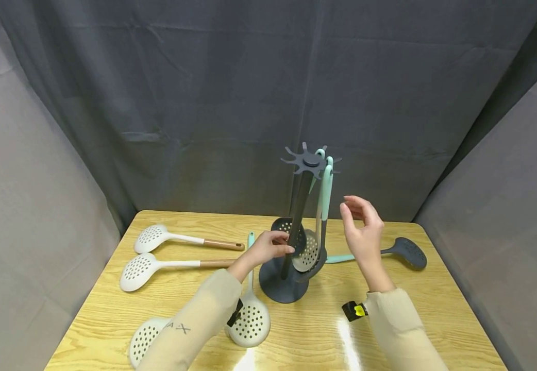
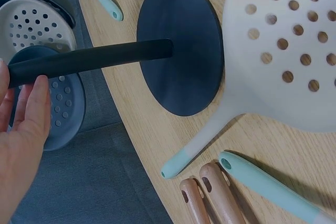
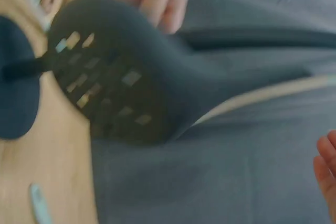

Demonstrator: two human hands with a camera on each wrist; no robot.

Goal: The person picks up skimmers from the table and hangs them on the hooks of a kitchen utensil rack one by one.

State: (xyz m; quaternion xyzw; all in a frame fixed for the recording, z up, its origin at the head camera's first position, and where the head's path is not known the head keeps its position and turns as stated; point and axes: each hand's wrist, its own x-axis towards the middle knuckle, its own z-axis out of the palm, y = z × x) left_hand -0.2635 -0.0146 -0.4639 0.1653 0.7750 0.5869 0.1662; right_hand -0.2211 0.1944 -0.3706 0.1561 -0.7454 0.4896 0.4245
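My left hand (image 1: 265,248) holds the dark pole (image 1: 301,206) of a utensil stand, thumb and fingers on either side of it, as the left wrist view shows. The stand has a round base (image 1: 281,288) and a hooked top (image 1: 307,161). From its hooks hang a pale skimmer (image 1: 306,252), a dark skimmer (image 3: 121,72) and another dark perforated skimmer (image 2: 65,111), with mint handles (image 1: 326,190) visible at the top. Just right of these handles, apart from them, my right hand (image 1: 365,234) is raised with relaxed, bent fingers and holds nothing.
Two white skimmers (image 1: 150,238) with wooden handles lie at left. A white skimmer (image 1: 250,322) with a mint handle lies before the base, another (image 1: 143,337) partly under the left sleeve. At right lies a dark skimmer (image 1: 409,253). Grey curtains (image 1: 222,103) enclose the table (image 1: 315,335).
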